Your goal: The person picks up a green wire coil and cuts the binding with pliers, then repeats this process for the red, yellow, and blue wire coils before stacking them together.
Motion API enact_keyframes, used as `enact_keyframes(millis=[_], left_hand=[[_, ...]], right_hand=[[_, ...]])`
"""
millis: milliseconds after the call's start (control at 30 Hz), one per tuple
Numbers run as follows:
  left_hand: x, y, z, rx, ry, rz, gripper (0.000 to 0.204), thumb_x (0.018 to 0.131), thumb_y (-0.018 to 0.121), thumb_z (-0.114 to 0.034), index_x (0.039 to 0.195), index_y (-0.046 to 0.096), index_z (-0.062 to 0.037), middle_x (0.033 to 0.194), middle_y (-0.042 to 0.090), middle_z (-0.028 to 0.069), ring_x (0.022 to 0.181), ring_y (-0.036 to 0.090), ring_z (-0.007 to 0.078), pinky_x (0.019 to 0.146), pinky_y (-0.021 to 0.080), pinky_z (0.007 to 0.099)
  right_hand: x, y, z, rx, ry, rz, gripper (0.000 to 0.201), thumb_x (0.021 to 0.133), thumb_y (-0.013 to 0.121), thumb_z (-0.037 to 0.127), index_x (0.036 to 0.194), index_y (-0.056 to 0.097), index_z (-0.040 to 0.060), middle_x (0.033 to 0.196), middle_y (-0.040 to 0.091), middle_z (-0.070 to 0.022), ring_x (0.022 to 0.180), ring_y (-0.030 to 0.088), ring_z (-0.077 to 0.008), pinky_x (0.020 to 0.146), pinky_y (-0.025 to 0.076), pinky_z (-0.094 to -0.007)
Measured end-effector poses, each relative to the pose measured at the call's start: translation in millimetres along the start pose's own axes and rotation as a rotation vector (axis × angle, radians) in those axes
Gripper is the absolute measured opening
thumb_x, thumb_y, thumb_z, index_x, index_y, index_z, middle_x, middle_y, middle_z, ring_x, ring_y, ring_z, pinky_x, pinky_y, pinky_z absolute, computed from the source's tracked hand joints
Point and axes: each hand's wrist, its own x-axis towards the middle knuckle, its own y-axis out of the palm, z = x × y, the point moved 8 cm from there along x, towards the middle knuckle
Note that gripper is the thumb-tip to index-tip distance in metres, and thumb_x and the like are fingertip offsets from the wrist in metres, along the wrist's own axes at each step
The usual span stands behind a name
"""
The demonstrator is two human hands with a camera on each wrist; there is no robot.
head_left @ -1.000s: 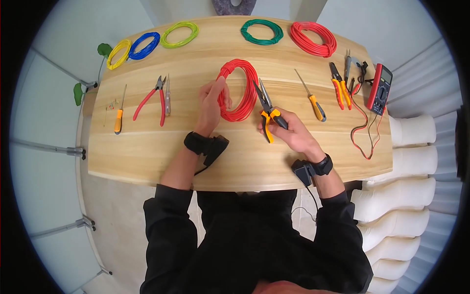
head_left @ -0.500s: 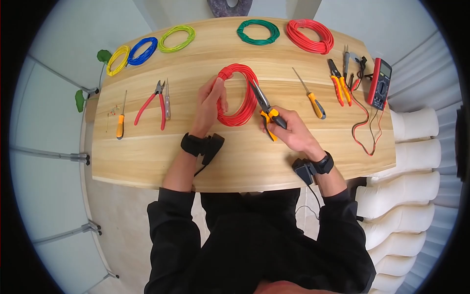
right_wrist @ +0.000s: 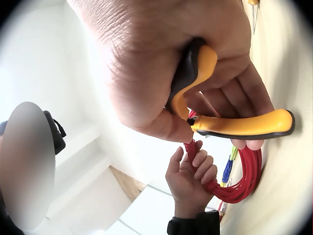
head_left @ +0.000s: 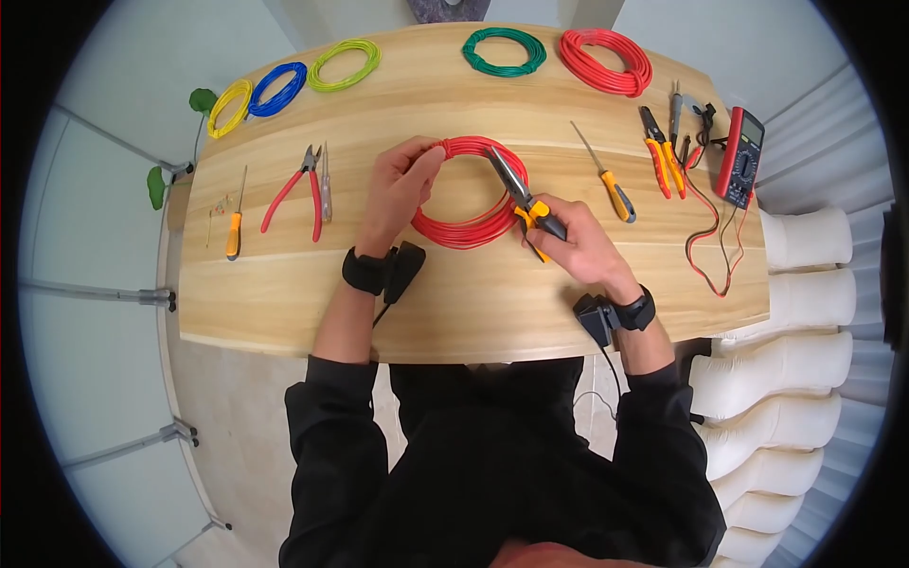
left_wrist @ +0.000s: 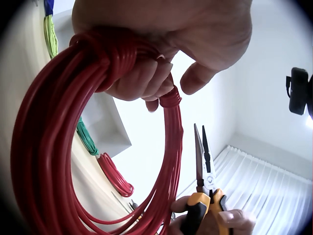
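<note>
My left hand (head_left: 393, 194) grips a coil of red wire (head_left: 461, 233) at its upper left, where turns of wire bind the bundle. Close up in the left wrist view, the fingers curl through the ring of the red coil (left_wrist: 44, 147). My right hand (head_left: 585, 248) holds long-nose pliers (head_left: 541, 210) with yellow-and-black handles, the slim metal nose pointing up and left across the coil's right side. In the right wrist view the pliers' handles (right_wrist: 244, 124) stand spread apart, thumb on one side. The nose tips show a narrow gap in the left wrist view.
Along the far edge lie yellow (head_left: 230, 108), blue (head_left: 278, 90), lime (head_left: 345, 65), green (head_left: 504, 52) and thick red (head_left: 606, 62) wire coils. Red-handled cutters (head_left: 313, 194) and screwdrivers sit leftward. At right are a screwdriver (head_left: 617, 197), wire strippers (head_left: 655, 151) and a multimeter (head_left: 740, 158).
The red coil has swung rightward and now looks wider and rounder. My left hand has turned at its upper left; my right hand and the pliers have shifted slightly right and away.
</note>
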Motion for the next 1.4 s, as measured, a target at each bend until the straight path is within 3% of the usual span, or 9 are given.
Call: enact_keyframes(millis=[233,433,633,700,867,967,1067,1167,1400], left_hand=[[-11.4,13.3,-32.2,0.436,0.168,0.026,0.020,0.081,0.058,-0.013,0.091,0.061,0.0047,0.072,0.061,0.0031,0.067,0.052,0.0063,0.061,0.042,0.0205],[-11.6,15.2,-31.6,0.472,0.272,0.097,0.021,0.082,0.055,-0.010,0.096,0.061,0.0040,0.076,0.061,0.0020,0.069,0.050,0.0065,0.064,0.041,0.0207],[-16.2,23.1,-44.3,0.585,0.399,0.095,0.022,0.077,0.058,-0.008,0.095,0.062,0.0035,0.064,0.056,0.0072,0.054,0.046,0.0079,0.051,0.039,0.0217],[-18.6,27.9,-47.3,0.637,0.362,0.134,0.022,0.078,0.056,-0.007,0.097,0.061,0.0032,0.067,0.058,0.0051,0.059,0.047,0.0065,0.054,0.039,0.0199],[-21.4,37.3,-47.6,0.714,0.363,0.176,0.024,0.078,0.054,-0.005,0.100,0.061,0.0027,0.067,0.057,0.0026,0.060,0.046,0.0048,0.053,0.036,0.0175],[-23.6,44.6,-53.4,0.772,0.389,0.184,0.025,0.076,0.054,-0.004,0.099,0.061,0.0028,0.065,0.055,0.0033,0.057,0.045,0.0062,0.051,0.034,0.0188],[-25.4,52.2,-60.8,0.808,0.457,0.196,0.024,0.073,0.058,-0.005,0.096,0.062,0.0014,0.056,0.045,0.0078,0.046,0.041,0.0155,0.045,0.032,0.0263],[-22.9,55.8,-57.8,0.831,0.445,0.239,0.024,0.075,0.054,-0.004,0.098,0.062,0.0028,0.062,0.053,0.0047,0.051,0.043,0.0086,0.047,0.031,0.0216],[-12.2,59.7,-57.0,0.742,0.428,0.272,0.021,0.077,0.053,-0.004,0.094,0.063,0.0030,0.061,0.054,0.0059,0.053,0.045,0.0102,0.049,0.034,0.0230]], right_hand=[[-6.0,3.0,8.7,-0.058,0.021,0.127,0.007,0.078,0.054,0.005,0.083,0.055,0.0002,0.065,0.054,-0.0022,0.060,0.047,-0.0077,0.055,0.038,-0.0222],[-8.5,1.3,9.1,-0.069,0.014,0.101,0.014,0.074,0.058,0.010,0.084,0.055,-0.0013,0.052,0.045,-0.0067,0.048,0.039,-0.0140,0.047,0.033,-0.0289],[-11.0,-3.0,13.6,-0.105,0.010,0.087,0.015,0.074,0.058,0.011,0.083,0.056,-0.0009,0.052,0.044,-0.0091,0.047,0.040,-0.0167,0.047,0.033,-0.0301],[-12.1,-6.2,14.9,-0.102,0.008,0.067,0.015,0.074,0.058,0.012,0.082,0.056,-0.0006,0.052,0.044,-0.0102,0.046,0.041,-0.0182,0.047,0.034,-0.0308],[-16.9,-11.8,29.9,-0.279,-0.009,0.117,0.016,0.072,0.058,0.015,0.074,0.055,-0.0007,0.053,0.047,-0.0169,0.051,0.047,-0.0312,0.048,0.036,-0.0356],[-21.1,-16.5,36.6,-0.306,-0.048,0.096,0.017,0.071,0.057,0.016,0.072,0.055,-0.0010,0.055,0.048,-0.0190,0.055,0.048,-0.0354,0.050,0.037,-0.0387],[-25.0,-20.4,37.2,-0.371,-0.008,0.107,0.019,0.070,0.056,0.018,0.070,0.055,-0.0010,0.056,0.049,-0.0200,0.057,0.049,-0.0375,0.052,0.037,-0.0412],[-25.7,-23.9,36.5,-0.400,-0.097,0.068,0.017,0.071,0.058,0.014,0.069,0.055,-0.0024,0.049,0.043,-0.0167,0.045,0.041,-0.0302,0.045,0.032,-0.0356],[-25.7,-27.6,37.1,-0.450,-0.097,0.036,0.015,0.071,0.057,0.013,0.068,0.055,-0.0019,0.052,0.046,-0.0181,0.048,0.045,-0.0328,0.048,0.035,-0.0378]])
